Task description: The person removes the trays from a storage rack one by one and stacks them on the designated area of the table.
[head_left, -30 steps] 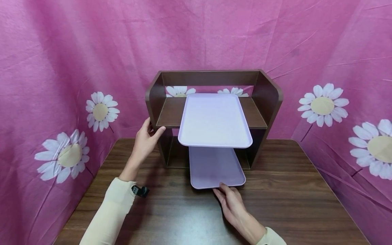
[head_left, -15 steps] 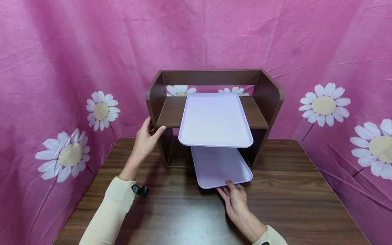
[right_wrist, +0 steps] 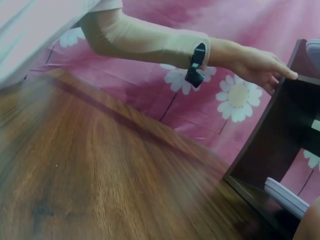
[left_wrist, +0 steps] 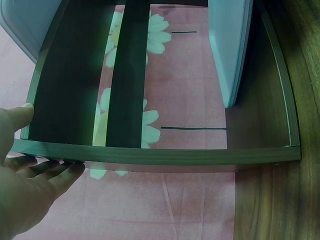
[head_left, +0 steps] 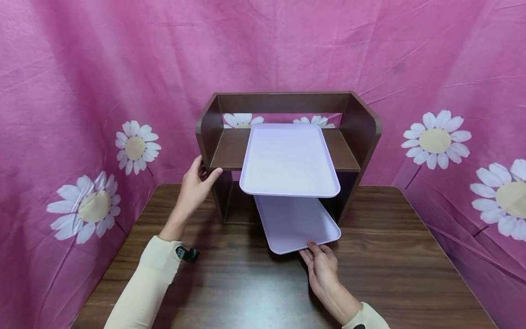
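A dark brown two-level desk shelf [head_left: 228,153] stands at the back of the table. My left hand [head_left: 194,188] grips its left side panel, thumb at the front edge and fingers along the outside, as the left wrist view confirms. With the thumb above and fingers beneath, my right hand [head_left: 323,273] pinches the front rim of the lower lilac tray [head_left: 293,224]. That tray sits askew, its front sticking out of the lower compartment and its rear hidden. On the upper board lies another lilac tray [head_left: 289,160], overhanging the shelf's front.
The wood-grain table [head_left: 230,283] spreads in front of the shelf and to both sides. Pink cloth [head_left: 287,50] printed with white daisies hangs behind and on both sides. A small black device [head_left: 187,254] is strapped at the left sleeve cuff.
The lower tray's front has swung to the right, turning the tray at an angle, and my right hand has moved right with it. My left hand keeps its place on the shelf.
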Tool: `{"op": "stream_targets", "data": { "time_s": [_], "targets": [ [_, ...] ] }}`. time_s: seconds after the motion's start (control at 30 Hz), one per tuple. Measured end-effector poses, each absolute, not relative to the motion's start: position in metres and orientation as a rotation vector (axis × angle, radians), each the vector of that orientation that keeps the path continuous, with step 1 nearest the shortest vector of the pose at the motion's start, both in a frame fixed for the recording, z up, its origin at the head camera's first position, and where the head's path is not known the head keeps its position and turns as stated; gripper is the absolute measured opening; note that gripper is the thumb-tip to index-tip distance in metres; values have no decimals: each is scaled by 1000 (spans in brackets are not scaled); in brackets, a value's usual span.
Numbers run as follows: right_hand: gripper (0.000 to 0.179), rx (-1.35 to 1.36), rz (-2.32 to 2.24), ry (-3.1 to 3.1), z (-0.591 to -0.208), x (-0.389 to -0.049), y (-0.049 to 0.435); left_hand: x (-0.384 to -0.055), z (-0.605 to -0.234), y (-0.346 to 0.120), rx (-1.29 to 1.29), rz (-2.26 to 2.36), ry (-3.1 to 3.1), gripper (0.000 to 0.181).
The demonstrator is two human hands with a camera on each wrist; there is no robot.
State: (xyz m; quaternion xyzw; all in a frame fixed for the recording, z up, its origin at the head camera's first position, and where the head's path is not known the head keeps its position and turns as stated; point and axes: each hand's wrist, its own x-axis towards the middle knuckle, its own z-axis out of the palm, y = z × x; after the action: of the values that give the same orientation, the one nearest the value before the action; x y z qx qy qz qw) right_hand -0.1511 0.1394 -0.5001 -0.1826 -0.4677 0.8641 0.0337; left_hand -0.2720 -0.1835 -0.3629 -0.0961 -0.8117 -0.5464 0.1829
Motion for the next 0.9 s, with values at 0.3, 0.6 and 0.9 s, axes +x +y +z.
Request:
{"op": "stream_targets", "data": {
  "time_s": [0.3, 0.6, 0.9],
  "targets": [
    [19, -534, 2659, -1447, -495, -153, 148, -272, -363, -183, -286, -1557, -2280, 62],
    [13, -513, 2656, -1430, -492, -156, 160, -271, -363, -184, -271, -1537, -2299, 64],
    [10, -469, 2652, -1403, -486, -159, 169, -271, -362, -184, -266, -1537, -2309, 65]
  ]
}}
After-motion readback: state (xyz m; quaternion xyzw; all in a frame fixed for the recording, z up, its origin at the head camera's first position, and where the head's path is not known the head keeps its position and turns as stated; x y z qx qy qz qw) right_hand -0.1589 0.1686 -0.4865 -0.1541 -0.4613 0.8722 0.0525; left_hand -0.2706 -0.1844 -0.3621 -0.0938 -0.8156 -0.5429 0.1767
